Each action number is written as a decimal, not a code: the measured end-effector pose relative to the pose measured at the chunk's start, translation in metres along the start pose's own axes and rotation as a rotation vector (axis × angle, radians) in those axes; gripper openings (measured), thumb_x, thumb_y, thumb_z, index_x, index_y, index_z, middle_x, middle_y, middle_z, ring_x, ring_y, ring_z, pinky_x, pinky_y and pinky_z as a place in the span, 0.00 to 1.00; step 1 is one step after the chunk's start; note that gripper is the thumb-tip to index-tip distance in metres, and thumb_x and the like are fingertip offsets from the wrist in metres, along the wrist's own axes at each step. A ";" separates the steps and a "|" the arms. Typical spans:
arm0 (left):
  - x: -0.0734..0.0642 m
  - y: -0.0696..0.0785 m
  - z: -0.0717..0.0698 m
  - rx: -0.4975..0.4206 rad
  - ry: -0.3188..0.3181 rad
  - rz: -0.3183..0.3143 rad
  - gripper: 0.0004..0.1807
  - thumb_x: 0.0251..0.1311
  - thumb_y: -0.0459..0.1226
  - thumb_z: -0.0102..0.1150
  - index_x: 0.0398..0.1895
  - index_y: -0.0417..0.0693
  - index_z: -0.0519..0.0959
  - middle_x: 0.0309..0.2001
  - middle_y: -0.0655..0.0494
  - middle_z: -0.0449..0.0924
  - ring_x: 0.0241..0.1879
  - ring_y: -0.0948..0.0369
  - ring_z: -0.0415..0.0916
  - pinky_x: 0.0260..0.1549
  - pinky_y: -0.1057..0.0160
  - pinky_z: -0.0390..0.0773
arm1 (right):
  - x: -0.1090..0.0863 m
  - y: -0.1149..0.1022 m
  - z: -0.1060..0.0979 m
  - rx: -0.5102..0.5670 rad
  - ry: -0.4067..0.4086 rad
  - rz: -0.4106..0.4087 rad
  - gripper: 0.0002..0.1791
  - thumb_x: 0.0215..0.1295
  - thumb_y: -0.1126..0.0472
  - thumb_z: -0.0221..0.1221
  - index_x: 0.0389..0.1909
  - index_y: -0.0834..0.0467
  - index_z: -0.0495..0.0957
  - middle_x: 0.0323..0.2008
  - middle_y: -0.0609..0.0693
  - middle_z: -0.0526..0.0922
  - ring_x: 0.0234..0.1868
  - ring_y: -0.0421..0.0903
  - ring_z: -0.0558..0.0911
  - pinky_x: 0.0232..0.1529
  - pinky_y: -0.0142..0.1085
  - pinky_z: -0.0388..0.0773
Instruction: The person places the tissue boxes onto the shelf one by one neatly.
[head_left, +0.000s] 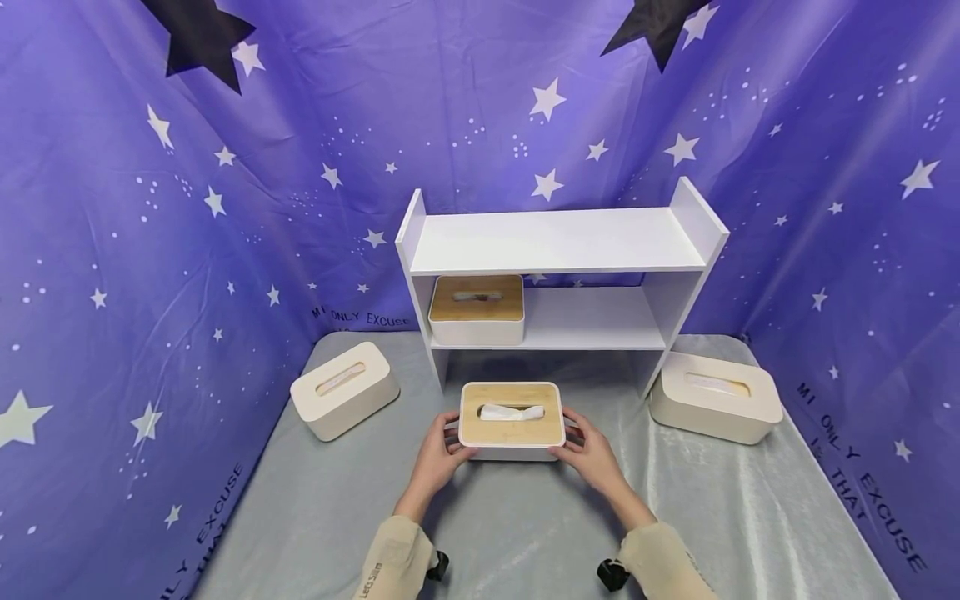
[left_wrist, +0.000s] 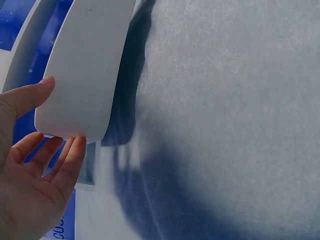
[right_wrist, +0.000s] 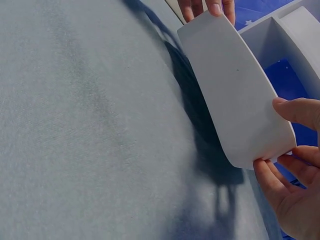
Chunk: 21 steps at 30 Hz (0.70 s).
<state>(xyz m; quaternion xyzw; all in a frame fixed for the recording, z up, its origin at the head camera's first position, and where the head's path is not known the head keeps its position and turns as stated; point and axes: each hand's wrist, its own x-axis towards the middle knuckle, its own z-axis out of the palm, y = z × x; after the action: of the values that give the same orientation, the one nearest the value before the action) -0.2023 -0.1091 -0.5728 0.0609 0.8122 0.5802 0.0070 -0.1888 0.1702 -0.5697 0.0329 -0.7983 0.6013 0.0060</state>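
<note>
In front of the white shelf, a white tissue box (head_left: 512,414) with a bamboo lid is held between both hands. A white tissue (head_left: 512,412) pokes out of the slot in its lid. My left hand (head_left: 438,454) grips the box's left end, with the thumb (left_wrist: 47,82) at the near upper edge and the fingers (left_wrist: 70,160) against the end. On the opposite end, my right hand (head_left: 590,454) holds it the same way. The right wrist view shows the box's plain white side (right_wrist: 232,95), with a dark shadow on the cloth beside it.
A white two-tier shelf (head_left: 540,242) stands behind, with another bamboo-lidded tissue box (head_left: 477,321) at the left of its lower tier. Cream tissue boxes rest on the grey cloth (head_left: 517,533), one at left (head_left: 345,390), one at right (head_left: 716,397). Purple star-patterned curtains (head_left: 487,100) surround the table.
</note>
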 end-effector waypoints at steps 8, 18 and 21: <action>0.001 0.005 0.002 0.002 -0.006 0.003 0.37 0.53 0.25 0.70 0.66 0.32 0.64 0.63 0.33 0.69 0.58 0.41 0.76 0.51 0.57 0.86 | -0.002 -0.001 -0.004 -0.007 0.008 0.013 0.41 0.57 0.71 0.69 0.71 0.68 0.62 0.68 0.72 0.67 0.64 0.68 0.75 0.54 0.39 0.85; 0.001 0.011 0.003 -0.005 -0.012 0.011 0.37 0.52 0.26 0.71 0.66 0.33 0.65 0.62 0.34 0.70 0.58 0.41 0.76 0.50 0.56 0.86 | -0.006 -0.007 -0.012 -0.021 0.004 0.032 0.42 0.59 0.68 0.68 0.73 0.66 0.61 0.68 0.71 0.67 0.66 0.66 0.73 0.59 0.45 0.82; 0.001 0.012 0.003 -0.001 -0.010 0.014 0.37 0.52 0.26 0.71 0.65 0.34 0.65 0.62 0.34 0.70 0.58 0.41 0.76 0.51 0.56 0.86 | -0.007 -0.008 -0.013 -0.027 0.003 0.037 0.42 0.60 0.68 0.68 0.73 0.67 0.60 0.69 0.71 0.66 0.66 0.66 0.73 0.60 0.45 0.82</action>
<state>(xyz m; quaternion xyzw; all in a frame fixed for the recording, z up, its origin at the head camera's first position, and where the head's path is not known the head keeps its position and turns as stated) -0.2020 -0.1019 -0.5626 0.0696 0.8114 0.5802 0.0072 -0.1817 0.1812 -0.5589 0.0174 -0.8068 0.5905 -0.0035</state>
